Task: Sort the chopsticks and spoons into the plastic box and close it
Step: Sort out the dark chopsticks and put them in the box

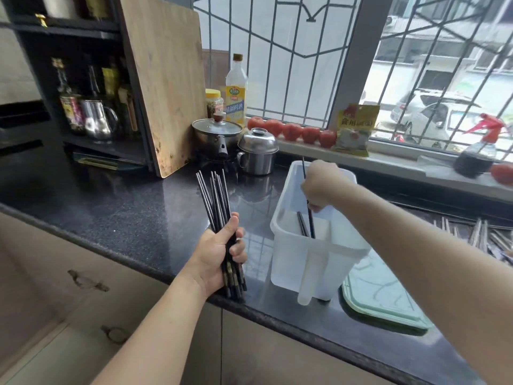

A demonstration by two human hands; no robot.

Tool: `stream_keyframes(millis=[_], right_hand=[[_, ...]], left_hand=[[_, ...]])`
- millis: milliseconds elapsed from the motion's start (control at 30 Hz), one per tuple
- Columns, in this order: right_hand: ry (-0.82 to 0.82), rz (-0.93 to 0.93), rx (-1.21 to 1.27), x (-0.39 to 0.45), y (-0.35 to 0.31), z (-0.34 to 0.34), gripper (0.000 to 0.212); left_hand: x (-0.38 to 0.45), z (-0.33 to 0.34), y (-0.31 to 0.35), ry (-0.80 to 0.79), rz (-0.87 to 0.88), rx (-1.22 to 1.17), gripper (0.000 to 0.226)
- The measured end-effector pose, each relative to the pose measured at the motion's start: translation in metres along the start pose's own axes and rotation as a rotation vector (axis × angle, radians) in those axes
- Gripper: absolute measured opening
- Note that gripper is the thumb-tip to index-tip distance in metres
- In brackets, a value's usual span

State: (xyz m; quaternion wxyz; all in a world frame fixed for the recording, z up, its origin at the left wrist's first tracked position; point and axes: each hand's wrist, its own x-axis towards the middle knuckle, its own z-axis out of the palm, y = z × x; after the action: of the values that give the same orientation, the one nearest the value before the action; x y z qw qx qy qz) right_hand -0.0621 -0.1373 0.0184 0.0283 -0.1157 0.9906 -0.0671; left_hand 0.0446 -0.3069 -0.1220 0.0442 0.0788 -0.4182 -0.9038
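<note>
Five tomatoes [291,131], two pots [238,143]

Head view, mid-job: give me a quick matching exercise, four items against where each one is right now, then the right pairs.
Items:
1. bundle of black chopsticks
2. single black chopstick
3. pale green lid
4. tomatoes

Places:
A. lying flat on the counter to the right of the plastic box
B. lined up on the window sill
C. gripped in the left hand
D. pinched by the right hand, lower end inside the box

Pairs: 1-C, 2-D, 3-A, 4-B
</note>
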Motion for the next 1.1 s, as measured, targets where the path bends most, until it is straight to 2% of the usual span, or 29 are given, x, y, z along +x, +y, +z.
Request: stream_keyframes(millis=[33, 133, 200, 267, 400, 500, 633, 800, 967, 1033, 1100], right_hand=[[-0.054, 0.023, -0.004, 0.0, -0.001, 0.01, 0.014], [-0.206, 0.068, 0.249, 0.01, 0.006, 0.025, 0.005], [-0.218, 0.104, 0.325, 0.01, 0.01, 0.023, 0.008], [-0.116, 0.115, 0.349, 0.014, 0.016, 0.015, 0.004], [0.183, -0.003, 0.37, 0.009, 0.014, -0.005, 0.021], [0.223, -0.181, 0.435, -0.016, -0.007, -0.012, 0.024], [0.124, -0.325, 0.396, -0.04, -0.035, -0.003, 0.024], [-0.008, -0.396, 0.374, -0.043, -0.053, 0.001, 0.029], [0.043, -0.329, 0.292, -0.039, -0.065, 0.007, 0.033], [-0.011, -0.28, 0.269, -0.04, -0.066, 0.006, 0.031], [-0.065, -0.248, 0.38, -0.042, -0.061, -0.004, 0.027]], left_hand=[[0.0, 0.001, 0.0, 0.022, 0.005, 0.017, 0.016], [-0.001, 0.003, 0.0, 0.073, 0.025, 0.083, 0.012], [-0.003, 0.005, -0.001, 0.06, 0.025, 0.134, 0.007], [-0.005, 0.006, -0.001, 0.038, 0.02, 0.158, 0.007], [-0.01, 0.003, 0.003, -0.001, 0.016, 0.051, 0.016], [-0.013, 0.0, 0.005, -0.029, 0.002, -0.018, 0.021], [-0.017, 0.001, 0.006, -0.046, -0.03, -0.014, 0.021], [-0.02, 0.001, 0.007, -0.116, -0.07, 0.03, 0.02], [-0.022, 0.0, 0.008, -0.204, -0.108, 0.075, 0.014], [-0.022, 0.002, 0.008, -0.203, -0.113, 0.104, 0.015], [-0.022, 0.002, 0.009, -0.167, -0.106, 0.114, 0.019]])
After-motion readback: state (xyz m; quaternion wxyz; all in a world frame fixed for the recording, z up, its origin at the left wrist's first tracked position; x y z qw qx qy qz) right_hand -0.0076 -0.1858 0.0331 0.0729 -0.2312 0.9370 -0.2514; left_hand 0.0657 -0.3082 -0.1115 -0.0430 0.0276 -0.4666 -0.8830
